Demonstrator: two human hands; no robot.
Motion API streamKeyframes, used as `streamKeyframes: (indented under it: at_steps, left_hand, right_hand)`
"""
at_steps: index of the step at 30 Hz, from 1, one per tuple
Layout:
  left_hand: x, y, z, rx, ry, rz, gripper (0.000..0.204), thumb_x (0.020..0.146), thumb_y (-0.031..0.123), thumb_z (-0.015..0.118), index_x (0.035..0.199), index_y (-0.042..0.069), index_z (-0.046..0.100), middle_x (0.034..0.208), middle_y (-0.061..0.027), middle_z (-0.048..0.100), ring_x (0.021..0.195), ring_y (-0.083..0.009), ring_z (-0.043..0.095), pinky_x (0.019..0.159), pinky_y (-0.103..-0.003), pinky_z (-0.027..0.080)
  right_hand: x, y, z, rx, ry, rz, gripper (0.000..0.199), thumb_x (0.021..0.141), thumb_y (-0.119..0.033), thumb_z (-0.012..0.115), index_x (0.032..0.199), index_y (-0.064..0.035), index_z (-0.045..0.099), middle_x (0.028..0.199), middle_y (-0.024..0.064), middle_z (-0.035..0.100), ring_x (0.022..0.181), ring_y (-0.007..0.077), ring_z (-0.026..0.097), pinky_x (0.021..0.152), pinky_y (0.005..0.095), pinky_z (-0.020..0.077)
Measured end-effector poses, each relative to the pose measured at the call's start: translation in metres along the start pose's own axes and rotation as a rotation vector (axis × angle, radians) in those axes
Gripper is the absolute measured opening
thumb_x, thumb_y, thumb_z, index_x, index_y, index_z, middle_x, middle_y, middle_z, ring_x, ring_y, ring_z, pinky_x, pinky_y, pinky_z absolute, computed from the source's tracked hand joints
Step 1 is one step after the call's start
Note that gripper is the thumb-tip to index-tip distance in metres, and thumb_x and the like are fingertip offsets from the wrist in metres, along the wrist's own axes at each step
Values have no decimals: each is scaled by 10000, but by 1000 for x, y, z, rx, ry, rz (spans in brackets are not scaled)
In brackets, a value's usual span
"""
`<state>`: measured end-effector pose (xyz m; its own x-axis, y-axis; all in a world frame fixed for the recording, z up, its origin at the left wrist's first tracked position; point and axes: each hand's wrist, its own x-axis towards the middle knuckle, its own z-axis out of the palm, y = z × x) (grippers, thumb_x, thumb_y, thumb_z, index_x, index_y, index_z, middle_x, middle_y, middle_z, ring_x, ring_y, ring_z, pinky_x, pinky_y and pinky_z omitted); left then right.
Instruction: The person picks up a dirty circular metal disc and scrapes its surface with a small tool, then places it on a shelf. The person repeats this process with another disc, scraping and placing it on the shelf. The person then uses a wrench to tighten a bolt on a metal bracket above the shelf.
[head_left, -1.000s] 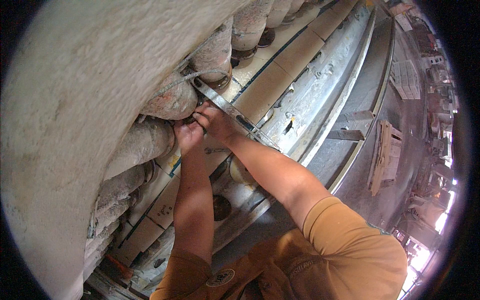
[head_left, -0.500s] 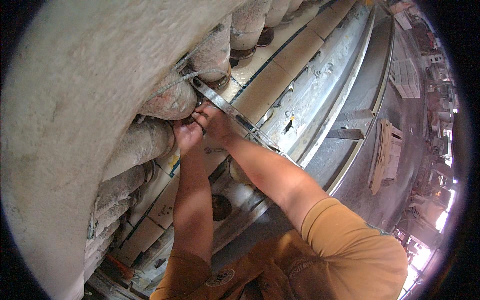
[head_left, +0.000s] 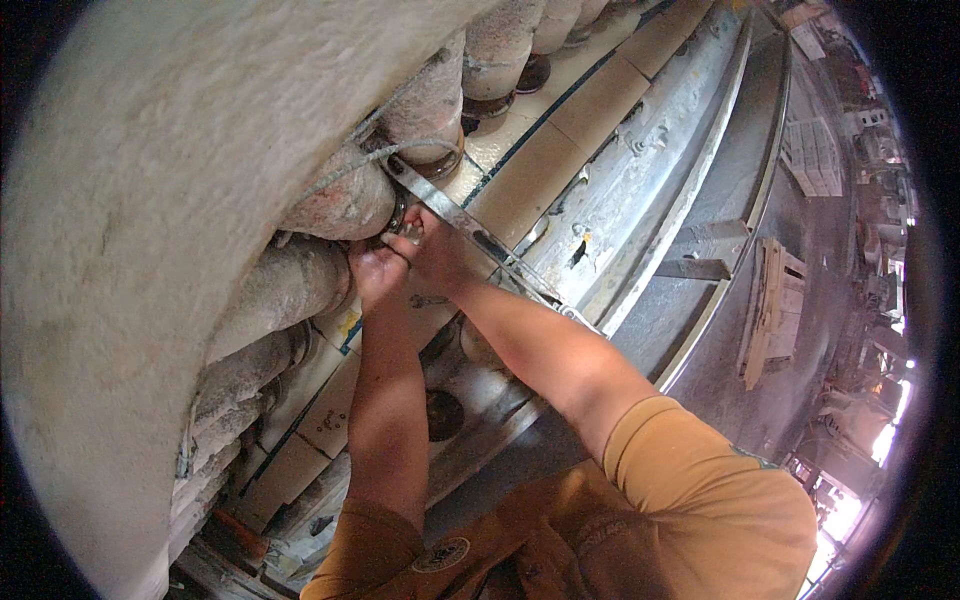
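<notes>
Both hands are close together at the lower end of a dusty, whitish pipe-like sleeve (head_left: 345, 195), by its dark round collar (head_left: 400, 212). My left hand (head_left: 378, 268) is below the collar with its fingers curled in. Against it, my right hand (head_left: 430, 250) has thumb and fingers bent together at the collar's edge. What the fingertips grip is small and hidden between them. A flat slotted metal bar (head_left: 465, 222) slants past just above my right wrist. On the tiles beneath my wrists lies a small wrench (head_left: 428, 300).
More dusty sleeves (head_left: 275, 290) stand in a row under a big whitish curved wall (head_left: 130, 250). Beige tiles (head_left: 560, 130) run along a worn metal ledge (head_left: 640, 140). A dark round hole (head_left: 443, 414) is beside my left forearm. A wooden pallet (head_left: 775, 310) lies on the floor at right.
The fingers of my right hand have turned and shifted slightly at the collar. My left hand stays in nearly the same place.
</notes>
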<state>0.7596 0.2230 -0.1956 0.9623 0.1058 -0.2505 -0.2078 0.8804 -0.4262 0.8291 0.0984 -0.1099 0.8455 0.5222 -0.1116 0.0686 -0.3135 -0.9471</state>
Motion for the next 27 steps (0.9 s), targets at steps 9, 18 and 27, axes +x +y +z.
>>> streamKeyframes:
  at_steps: [9,18,27]
  left_hand:
    - [7,-8,-3,-32,-20,70,358,838,129,620,1170,17,548,1211,-103,576,1073,-239,498,794,-408,442]
    - [0,-29,8,287,-69,323,324,840,125,633,1135,7,574,1139,-105,621,1011,-240,567,825,-382,465]
    - [8,11,-22,45,48,174,316,828,104,635,1122,2,585,1128,-120,633,986,-247,587,816,-384,485]
  right_hand:
    - [13,27,1,-30,-49,-394,243,862,-218,611,1017,-31,620,928,125,623,913,296,608,836,361,480]
    - [14,27,4,71,-94,-178,226,844,-210,631,929,-2,603,873,147,628,856,309,614,787,362,477]
    - [10,14,8,-22,2,-104,248,816,-252,663,909,-23,640,867,158,655,824,311,641,757,373,494]
